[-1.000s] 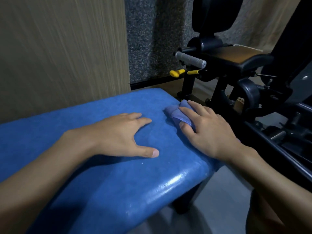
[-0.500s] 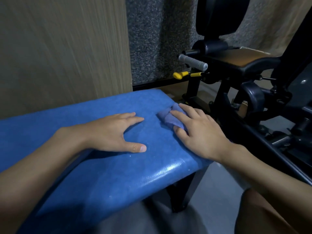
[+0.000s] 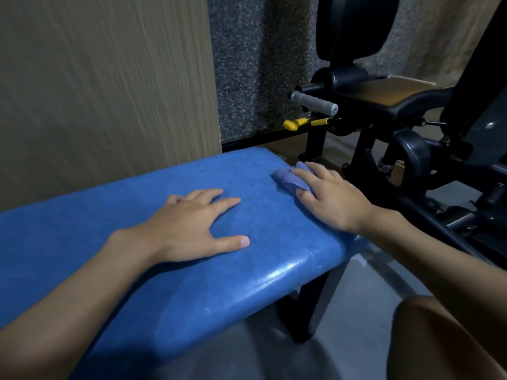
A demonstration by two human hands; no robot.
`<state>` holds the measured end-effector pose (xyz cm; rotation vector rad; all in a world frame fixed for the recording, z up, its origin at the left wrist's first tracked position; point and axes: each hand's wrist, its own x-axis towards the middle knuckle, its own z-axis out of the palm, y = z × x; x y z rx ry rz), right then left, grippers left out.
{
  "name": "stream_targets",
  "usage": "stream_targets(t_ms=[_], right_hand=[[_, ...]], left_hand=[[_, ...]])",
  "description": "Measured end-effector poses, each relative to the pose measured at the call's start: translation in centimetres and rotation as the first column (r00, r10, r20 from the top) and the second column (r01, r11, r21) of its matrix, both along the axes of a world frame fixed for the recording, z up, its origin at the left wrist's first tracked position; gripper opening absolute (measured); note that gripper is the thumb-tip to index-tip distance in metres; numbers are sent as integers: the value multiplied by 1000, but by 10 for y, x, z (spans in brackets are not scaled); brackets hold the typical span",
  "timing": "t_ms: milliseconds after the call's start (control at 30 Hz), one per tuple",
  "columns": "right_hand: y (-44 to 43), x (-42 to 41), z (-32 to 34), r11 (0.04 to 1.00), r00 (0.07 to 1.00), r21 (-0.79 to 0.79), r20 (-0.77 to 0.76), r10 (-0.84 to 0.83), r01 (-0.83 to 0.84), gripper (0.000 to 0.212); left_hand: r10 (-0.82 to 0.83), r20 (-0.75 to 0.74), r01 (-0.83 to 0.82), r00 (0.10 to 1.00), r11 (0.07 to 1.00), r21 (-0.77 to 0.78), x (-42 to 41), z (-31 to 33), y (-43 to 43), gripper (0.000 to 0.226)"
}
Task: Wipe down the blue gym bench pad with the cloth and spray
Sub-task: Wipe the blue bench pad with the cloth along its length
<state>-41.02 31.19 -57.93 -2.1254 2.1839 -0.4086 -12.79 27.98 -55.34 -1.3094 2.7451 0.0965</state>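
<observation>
The blue bench pad runs from the lower left to its rounded right end at mid-frame. A crumpled light-blue cloth lies on the pad's far right corner. My right hand presses on it with straight fingers, covering most of it. My left hand rests flat on the pad's middle, fingers spread, holding nothing. No spray bottle is in view.
A black gym machine with a grey handle and a yellow lever stands close beyond the pad's right end. A wood-grain wall panel rises behind the pad. The bench's black leg stands on grey floor.
My right hand has slid the cloth along the pad's right end, first towards the middle and then back out to the far corner. My left hand stays flat on the pad.
</observation>
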Motion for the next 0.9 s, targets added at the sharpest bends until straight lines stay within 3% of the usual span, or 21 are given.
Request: stream_targets(t_ms=[133,233,400,533,700,800,900], right_hand=[[33,11,5,991,979,-5,-155,129,-132,61],[61,22,7,958,928,-2,-251,276,-285,57],[45,18,17,948,934,7,-169,313,-317,55],[50,23,9,946,921,-27,-237,307,-323,54],[77,26,2,868,838,-43,-288,463,-495,54],[63,23,6,888,874,-91,-246,419,-451,53],[25,14,8,966,963,-98,-152,222,-238,53]], left_hand=[[-22,16,22,1000,1000,-17,-1,-3,-2,107],[-42,20,42,999,999,-19,1,-4,-3,107],[-50,3,50,999,999,-21,3,1,-8,105],[-64,52,65,997,998,-26,-1,4,-9,104],[-63,63,62,996,998,5,-1,7,-9,104],[-49,38,49,998,999,12,-1,5,-8,105],[-29,34,29,999,999,28,-1,5,-6,105]])
